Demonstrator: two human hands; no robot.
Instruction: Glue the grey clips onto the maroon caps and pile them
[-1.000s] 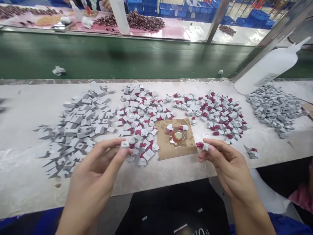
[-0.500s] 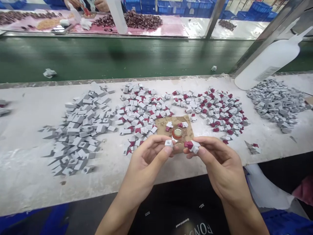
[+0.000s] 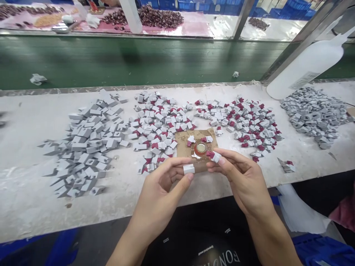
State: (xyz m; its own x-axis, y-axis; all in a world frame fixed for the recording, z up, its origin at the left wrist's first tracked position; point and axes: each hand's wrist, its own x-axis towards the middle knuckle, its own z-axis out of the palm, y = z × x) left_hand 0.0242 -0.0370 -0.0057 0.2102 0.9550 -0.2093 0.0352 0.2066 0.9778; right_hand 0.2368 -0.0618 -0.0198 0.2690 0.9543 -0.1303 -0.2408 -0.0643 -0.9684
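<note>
Left hand (image 3: 161,190) has moved inward, pinching a pale block (image 3: 189,169); right hand (image 3: 244,179) pinches a maroon-tipped piece (image 3: 215,157).

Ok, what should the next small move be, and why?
Perhaps touch the red-and-grey piece in the right hand to the wet puddle on the cardboard: its red end points that way, while the left hand holds a pale block apart.

The person's black cloth garment (image 3: 201,221) bears large white capital letters (image 3: 232,255), a smaller white text line (image 3: 205,250) and two small white marks (image 3: 165,240).
</note>
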